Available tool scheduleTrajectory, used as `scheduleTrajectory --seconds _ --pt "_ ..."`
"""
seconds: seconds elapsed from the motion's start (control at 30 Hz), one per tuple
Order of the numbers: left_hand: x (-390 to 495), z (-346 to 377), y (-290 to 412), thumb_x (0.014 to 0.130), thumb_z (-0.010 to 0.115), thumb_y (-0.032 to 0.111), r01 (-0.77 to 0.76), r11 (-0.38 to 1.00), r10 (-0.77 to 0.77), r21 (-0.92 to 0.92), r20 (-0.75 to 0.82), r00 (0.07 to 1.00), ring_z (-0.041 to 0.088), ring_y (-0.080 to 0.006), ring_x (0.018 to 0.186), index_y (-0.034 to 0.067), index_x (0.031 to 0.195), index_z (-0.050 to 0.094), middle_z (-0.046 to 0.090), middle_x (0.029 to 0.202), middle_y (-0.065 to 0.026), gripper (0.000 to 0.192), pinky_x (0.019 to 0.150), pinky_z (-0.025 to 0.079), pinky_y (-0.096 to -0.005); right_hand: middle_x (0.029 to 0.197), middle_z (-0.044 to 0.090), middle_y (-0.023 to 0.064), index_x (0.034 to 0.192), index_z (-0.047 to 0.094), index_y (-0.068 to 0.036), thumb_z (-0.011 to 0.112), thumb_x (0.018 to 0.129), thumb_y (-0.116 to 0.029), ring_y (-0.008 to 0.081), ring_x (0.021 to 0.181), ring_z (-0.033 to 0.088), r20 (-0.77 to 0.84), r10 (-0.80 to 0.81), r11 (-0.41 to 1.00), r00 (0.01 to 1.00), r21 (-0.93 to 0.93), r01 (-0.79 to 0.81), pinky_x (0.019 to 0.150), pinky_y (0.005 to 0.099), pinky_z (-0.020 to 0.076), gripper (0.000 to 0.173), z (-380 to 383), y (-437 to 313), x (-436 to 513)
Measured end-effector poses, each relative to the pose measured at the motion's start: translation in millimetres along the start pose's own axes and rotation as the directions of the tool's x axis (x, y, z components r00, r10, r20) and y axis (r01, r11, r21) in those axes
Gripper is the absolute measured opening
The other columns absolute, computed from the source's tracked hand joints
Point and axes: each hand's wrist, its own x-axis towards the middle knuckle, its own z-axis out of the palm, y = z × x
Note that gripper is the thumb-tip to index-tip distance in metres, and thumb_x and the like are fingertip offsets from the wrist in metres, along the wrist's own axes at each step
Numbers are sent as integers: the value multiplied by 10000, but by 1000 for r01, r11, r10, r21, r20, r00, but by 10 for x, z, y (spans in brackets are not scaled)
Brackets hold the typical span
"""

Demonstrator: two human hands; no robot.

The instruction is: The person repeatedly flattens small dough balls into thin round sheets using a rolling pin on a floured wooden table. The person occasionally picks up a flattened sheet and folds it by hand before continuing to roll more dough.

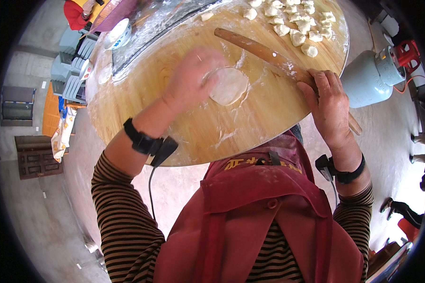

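A flat, rolled-out round of dough (232, 88) lies on the floury wooden round table (198, 138) in front of me. My left hand (198, 72), blurred by motion, is at the left edge of this round; whether its fingers grip the dough is unclear. A long wooden rolling pin (258, 48) lies slantwise, its near end jutting past the table's edge. Around its near part is my right hand (327, 102). Beyond the pin, several small lumps of dough (297, 37) are scattered at the far right.
A blue-and-white bowl (118, 34) with white contents stands at the far left, near a floury dark sheet (141, 42). One dough lump (207, 16) lies apart. A gas cylinder (366, 79) is beside the table's right edge. Another person's red sleeve (73, 15) shows at the upper left.
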Motion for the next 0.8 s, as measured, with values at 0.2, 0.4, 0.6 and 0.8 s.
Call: scheduleTrajectory --seconds 0.2,0.4,0.6,0.8 --pt "-447 -45 775 924 739 130 306 951 -309 46 64 949 632 -359 1108 58 1193 712 678 1175 -139 279 989 510 -463 1048 693 148 1110 706 -28 796 902 -184 369 980 678 31 -35 999 999 -2 35 830 454 576 275 -126 -71 -124" --pt "-422 -206 901 954 712 180 278 958 -272 73 -86 959 562 -362 1308 93 1367 661 625 1383 -159 425 1119 423 -520 1027 668 144 1150 711 -26 834 843 -159 357 953 665 107 -203 973 973 135 188 818 454 571 357 -347 -231 -432" --pt "-164 11 623 1101 516 346 95 976 -148 194 281 948 179 -340 1655 207 1696 329 308 1758 -114 639 1330 84 -589 1085 650 105 1389 692 -82 830 849 -242 307 1006 631 138 -188 979 972 -53 196 880 431 556 580 -314 -297 -469" --pt "212 238 108 1165 227 510 59 972 -129 227 311 942 116 -342 1673 254 1725 276 228 1799 -87 619 1338 -10 -566 1123 641 94 1513 629 -141 800 890 -269 295 1029 613 102 -119 981 988 -143 132 919 429 540 658 -92 -144 -253"
